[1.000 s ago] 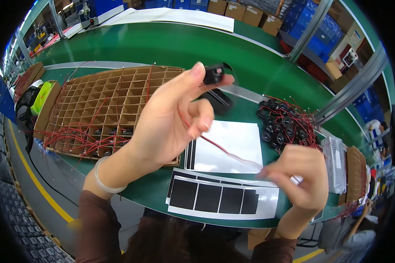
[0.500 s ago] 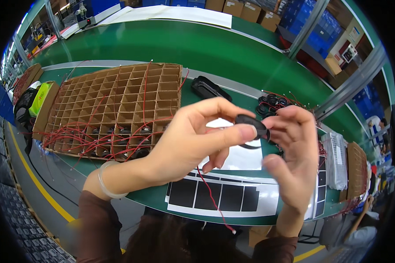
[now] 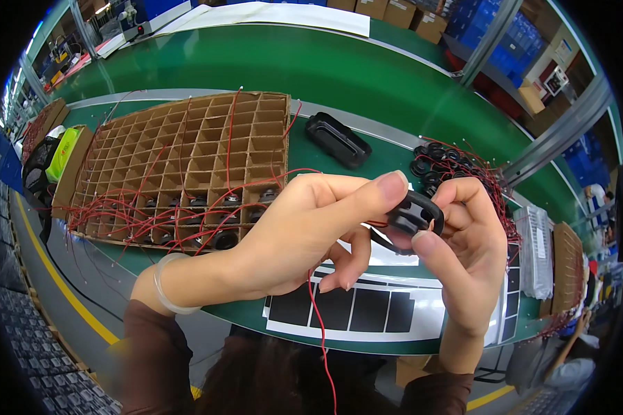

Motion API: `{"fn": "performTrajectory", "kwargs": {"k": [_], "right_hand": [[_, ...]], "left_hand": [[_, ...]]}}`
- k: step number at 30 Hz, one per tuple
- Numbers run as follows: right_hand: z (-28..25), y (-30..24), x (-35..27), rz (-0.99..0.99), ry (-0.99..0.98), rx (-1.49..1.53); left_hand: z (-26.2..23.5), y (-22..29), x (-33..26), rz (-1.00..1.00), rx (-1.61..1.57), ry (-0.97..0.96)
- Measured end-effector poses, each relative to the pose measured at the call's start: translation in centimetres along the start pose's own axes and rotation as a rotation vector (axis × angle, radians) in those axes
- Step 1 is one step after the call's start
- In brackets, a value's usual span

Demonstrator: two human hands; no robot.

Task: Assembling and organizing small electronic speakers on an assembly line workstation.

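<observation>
Between the fingertips of both hands is a small round black speaker (image 3: 408, 217), its face turned partly aside. My left hand (image 3: 304, 225) pinches it from the left with the thumb on top. A black rubber-like ring (image 3: 440, 220) stands at the speaker's right edge, and my right hand (image 3: 472, 256) grips it between thumb and index finger. Whether the ring is seated around the speaker I cannot tell. From below my left hand a thin red wire (image 3: 322, 325) hangs past the table's front edge. Another dark curved edge shows beneath the speaker, partly hidden by fingers.
At left lies a cardboard divider tray (image 3: 288, 114), speakers with red wires in its near cells. Beyond my hands are a black oblong housing (image 3: 338, 140) and a pile of black round parts (image 3: 439, 162). White sheets with black squares (image 3: 332, 309) lie nearest me. Clear plastic packs (image 3: 535, 252) sit right.
My right hand has closed in and now pinches the black ring at the speaker's edge. My left thumb has risen and the speaker has turned. The red wire hangs lower.
</observation>
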State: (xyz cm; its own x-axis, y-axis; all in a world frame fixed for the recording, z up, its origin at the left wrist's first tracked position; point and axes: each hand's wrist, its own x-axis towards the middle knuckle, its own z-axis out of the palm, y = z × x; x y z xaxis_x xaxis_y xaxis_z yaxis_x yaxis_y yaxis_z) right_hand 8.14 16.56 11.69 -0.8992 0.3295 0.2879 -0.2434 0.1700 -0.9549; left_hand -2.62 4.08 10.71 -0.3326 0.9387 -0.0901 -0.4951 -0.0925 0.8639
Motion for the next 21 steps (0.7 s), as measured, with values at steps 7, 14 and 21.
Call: {"fn": "performTrajectory", "kwargs": {"k": [7,14,21], "right_hand": [[0.0,-0.1,0.1,-0.008,0.026,0.017],[-0.2,-0.1,0.2,0.000,0.043,0.003],[-0.2,0.0,0.3,0.019,0.050,-0.020]], "left_hand": [[-0.1,0.5,0.0,-0.059,-0.037,-0.035],[-0.6,0.4,0.1,-0.063,-0.088,-0.063],[-0.2,1.3,-0.2,-0.068,-0.113,-0.062]]}}
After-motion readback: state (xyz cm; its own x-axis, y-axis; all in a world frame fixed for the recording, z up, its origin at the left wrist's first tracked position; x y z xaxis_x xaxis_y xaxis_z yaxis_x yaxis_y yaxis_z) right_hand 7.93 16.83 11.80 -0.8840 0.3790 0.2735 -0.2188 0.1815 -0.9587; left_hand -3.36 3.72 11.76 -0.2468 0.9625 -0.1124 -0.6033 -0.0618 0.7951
